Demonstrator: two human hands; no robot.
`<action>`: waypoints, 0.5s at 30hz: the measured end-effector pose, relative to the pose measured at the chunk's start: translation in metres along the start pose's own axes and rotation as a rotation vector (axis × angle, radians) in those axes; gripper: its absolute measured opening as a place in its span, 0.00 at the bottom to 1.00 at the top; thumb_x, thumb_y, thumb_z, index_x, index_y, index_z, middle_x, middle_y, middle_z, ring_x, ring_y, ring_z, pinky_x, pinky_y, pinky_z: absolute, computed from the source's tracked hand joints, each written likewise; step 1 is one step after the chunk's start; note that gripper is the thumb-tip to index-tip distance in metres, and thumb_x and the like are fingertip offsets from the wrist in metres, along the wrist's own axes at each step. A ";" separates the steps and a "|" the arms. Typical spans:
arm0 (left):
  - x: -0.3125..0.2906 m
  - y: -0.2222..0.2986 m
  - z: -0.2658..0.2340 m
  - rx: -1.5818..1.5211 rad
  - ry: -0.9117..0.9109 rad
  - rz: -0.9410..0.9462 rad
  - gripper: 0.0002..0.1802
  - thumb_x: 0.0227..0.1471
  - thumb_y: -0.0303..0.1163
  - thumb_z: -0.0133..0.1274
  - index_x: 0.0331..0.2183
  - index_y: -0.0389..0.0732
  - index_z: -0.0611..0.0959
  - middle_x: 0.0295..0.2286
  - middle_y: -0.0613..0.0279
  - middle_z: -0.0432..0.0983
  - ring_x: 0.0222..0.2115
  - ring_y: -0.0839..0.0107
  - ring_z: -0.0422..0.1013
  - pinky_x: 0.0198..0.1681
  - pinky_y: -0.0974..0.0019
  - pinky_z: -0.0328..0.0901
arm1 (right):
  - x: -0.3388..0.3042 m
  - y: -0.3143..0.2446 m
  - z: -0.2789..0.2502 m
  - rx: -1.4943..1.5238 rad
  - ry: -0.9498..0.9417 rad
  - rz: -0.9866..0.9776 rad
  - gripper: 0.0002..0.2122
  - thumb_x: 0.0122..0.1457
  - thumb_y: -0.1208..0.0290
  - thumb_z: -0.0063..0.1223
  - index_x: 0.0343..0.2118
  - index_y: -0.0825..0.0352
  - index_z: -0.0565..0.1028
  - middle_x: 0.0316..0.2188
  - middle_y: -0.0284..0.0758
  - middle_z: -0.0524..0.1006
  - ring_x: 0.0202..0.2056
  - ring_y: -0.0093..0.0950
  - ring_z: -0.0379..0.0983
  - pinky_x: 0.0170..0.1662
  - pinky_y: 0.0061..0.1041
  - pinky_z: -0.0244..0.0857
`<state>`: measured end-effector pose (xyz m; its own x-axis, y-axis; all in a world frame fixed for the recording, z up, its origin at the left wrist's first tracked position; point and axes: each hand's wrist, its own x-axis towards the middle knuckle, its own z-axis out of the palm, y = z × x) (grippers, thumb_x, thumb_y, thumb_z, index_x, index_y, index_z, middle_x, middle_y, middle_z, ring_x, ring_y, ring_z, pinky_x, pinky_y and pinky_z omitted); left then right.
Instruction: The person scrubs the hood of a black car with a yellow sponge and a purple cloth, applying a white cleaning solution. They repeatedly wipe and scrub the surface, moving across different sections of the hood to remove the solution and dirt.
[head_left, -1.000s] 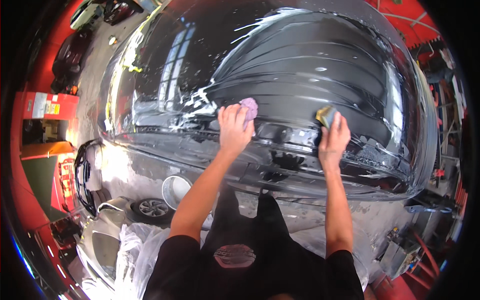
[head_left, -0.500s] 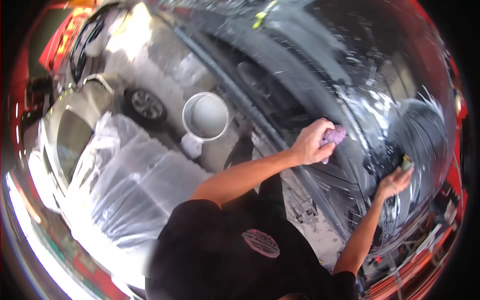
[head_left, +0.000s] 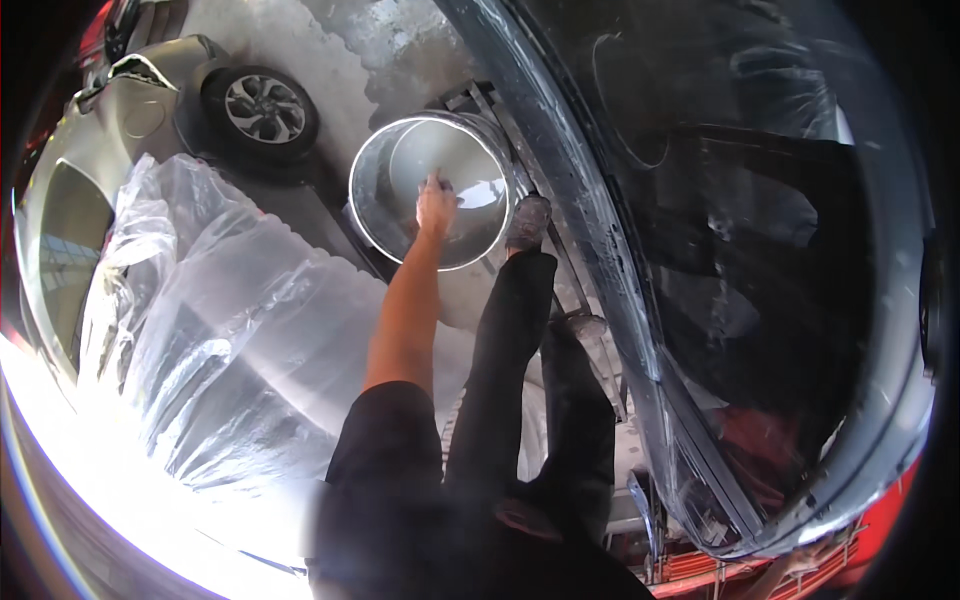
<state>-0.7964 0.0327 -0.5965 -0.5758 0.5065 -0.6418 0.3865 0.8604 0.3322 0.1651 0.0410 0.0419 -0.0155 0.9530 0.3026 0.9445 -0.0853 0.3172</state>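
My left hand (head_left: 436, 206) reaches down into a large bucket (head_left: 362, 225) of cloudy water. Its fingers look bent together, and whatever they hold is hidden by the hand and the water. The bucket has a pale rim and stands left of my foot, beside the dark car body panel (head_left: 610, 210). My right hand does not show. The purple cloth and the small yellowish-green piece seen before are not visible now.
A plastic sheet (head_left: 240, 340) drapes over a beige car at left, whose wheel (head_left: 265, 110) stands near the bucket. My shoe (head_left: 528, 220) rests on a metal frame (head_left: 570, 270) between bucket and dark car. Orange-red bars (head_left: 700, 572) lie at lower right.
My left hand has left the dark panel with the purple cloth and moved down-left into the bucket. My right hand has gone out of sight. The view has tilted toward the floor.
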 end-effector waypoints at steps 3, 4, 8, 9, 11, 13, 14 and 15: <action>0.028 0.052 0.031 0.415 -0.058 0.150 0.34 0.56 0.41 0.59 0.64 0.51 0.73 0.68 0.46 0.61 0.64 0.28 0.61 0.63 0.37 0.66 | 0.000 -0.047 -0.030 -0.066 -0.011 0.097 0.27 0.76 0.54 0.45 0.67 0.70 0.72 0.70 0.48 0.67 0.62 0.46 0.73 0.64 0.47 0.68; 0.030 0.058 0.046 0.503 -0.045 0.197 0.35 0.56 0.42 0.59 0.65 0.53 0.73 0.70 0.47 0.58 0.65 0.26 0.58 0.65 0.35 0.65 | 0.002 -0.059 -0.035 -0.075 -0.014 0.109 0.26 0.76 0.55 0.45 0.67 0.70 0.71 0.70 0.48 0.68 0.62 0.45 0.73 0.65 0.46 0.68; 0.069 -0.033 0.072 0.644 -0.338 0.183 0.19 0.56 0.34 0.55 0.48 0.38 0.86 0.56 0.40 0.74 0.60 0.39 0.69 0.62 0.39 0.67 | 0.011 -0.094 -0.015 -0.031 -0.019 0.182 0.26 0.75 0.57 0.47 0.68 0.69 0.71 0.70 0.46 0.68 0.62 0.44 0.72 0.65 0.46 0.67; 0.067 -0.072 0.056 0.631 -0.364 0.088 0.17 0.57 0.33 0.54 0.44 0.36 0.88 0.49 0.37 0.81 0.56 0.42 0.75 0.60 0.42 0.69 | 0.017 -0.106 0.011 0.012 -0.055 0.204 0.25 0.75 0.57 0.47 0.68 0.69 0.71 0.70 0.46 0.68 0.62 0.44 0.72 0.65 0.45 0.67; 0.049 -0.091 0.053 0.394 -0.261 0.262 0.19 0.57 0.31 0.55 0.48 0.33 0.84 0.49 0.37 0.82 0.52 0.42 0.77 0.57 0.46 0.70 | -0.006 -0.139 0.001 0.001 -0.080 0.326 0.25 0.75 0.58 0.48 0.68 0.68 0.71 0.70 0.45 0.69 0.63 0.43 0.72 0.65 0.45 0.67; -0.015 -0.040 0.057 0.062 -0.223 0.403 0.20 0.55 0.29 0.57 0.50 0.32 0.84 0.44 0.41 0.85 0.47 0.47 0.81 0.55 0.50 0.72 | 0.000 -0.158 -0.035 -0.051 -0.068 0.435 0.25 0.75 0.59 0.49 0.68 0.68 0.70 0.69 0.44 0.69 0.63 0.43 0.72 0.65 0.45 0.67; -0.021 -0.043 0.054 -0.150 -0.240 0.233 0.18 0.55 0.24 0.55 0.48 0.32 0.85 0.38 0.47 0.87 0.38 0.57 0.83 0.43 0.57 0.76 | -0.007 -0.128 -0.044 0.133 0.058 0.522 0.25 0.74 0.62 0.52 0.70 0.66 0.69 0.67 0.43 0.72 0.64 0.38 0.71 0.67 0.40 0.65; -0.029 -0.037 0.034 -0.479 -0.515 0.133 0.17 0.54 0.20 0.54 0.46 0.33 0.85 0.33 0.56 0.85 0.32 0.70 0.81 0.30 0.67 0.73 | -0.017 -0.107 -0.042 -0.065 0.065 0.390 0.25 0.73 0.67 0.54 0.71 0.64 0.68 0.67 0.42 0.72 0.65 0.37 0.69 0.69 0.38 0.61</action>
<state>-0.7696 -0.0152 -0.6138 -0.0867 0.6192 -0.7805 0.0027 0.7835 0.6213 0.0505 0.0221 0.0404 0.3177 0.8249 0.4675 0.8606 -0.4578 0.2230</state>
